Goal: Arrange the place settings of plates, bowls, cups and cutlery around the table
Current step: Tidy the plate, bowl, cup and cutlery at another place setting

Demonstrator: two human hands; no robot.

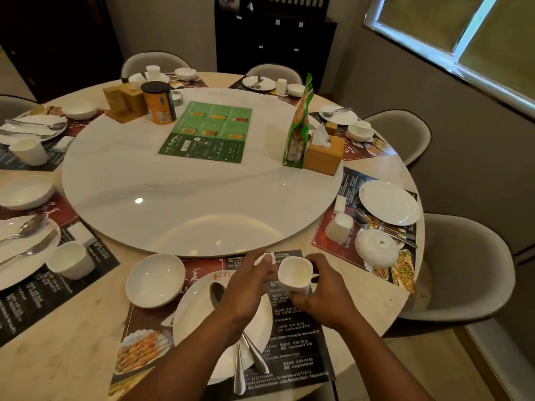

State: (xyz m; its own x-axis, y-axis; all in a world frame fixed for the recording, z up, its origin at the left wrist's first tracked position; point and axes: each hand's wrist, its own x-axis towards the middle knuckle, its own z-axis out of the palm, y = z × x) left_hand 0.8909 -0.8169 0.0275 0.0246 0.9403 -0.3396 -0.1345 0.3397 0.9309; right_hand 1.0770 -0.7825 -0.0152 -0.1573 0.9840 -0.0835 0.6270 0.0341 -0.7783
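1. The right hand (321,293) has its grip closed round the far and right side of a small white cup (295,274), fingers curled against the wall
2. The left hand (249,285) is open, fingers straight and reaching to the cup's left side; I cannot tell whether they touch it
3. The cup sits in the air just above the mat (292,342) of the nearest setting, beyond and right of the plate (197,314), close to the edge of the turntable (202,183)
4. Its mouth points up and its base down, so its long axis runs near upright, leaning only slightly
5. Risk one: the grip seems to be on one side only, so the smooth wall could slide through the fingers and the cup drop onto the mat or strike the plate rim
6. Risk two: if it comes down partly on the plate's edge, it would likely rock and tip over
7. Risk three: both forearms cross the plate, where a spoon (217,293) lies with handles past the near rim; a lowered wrist could flick the cutlery off towards the edge of the bench (72,342)
8. The bowl (156,280) stands left of the plate, well clear of the cup, so it looks safe
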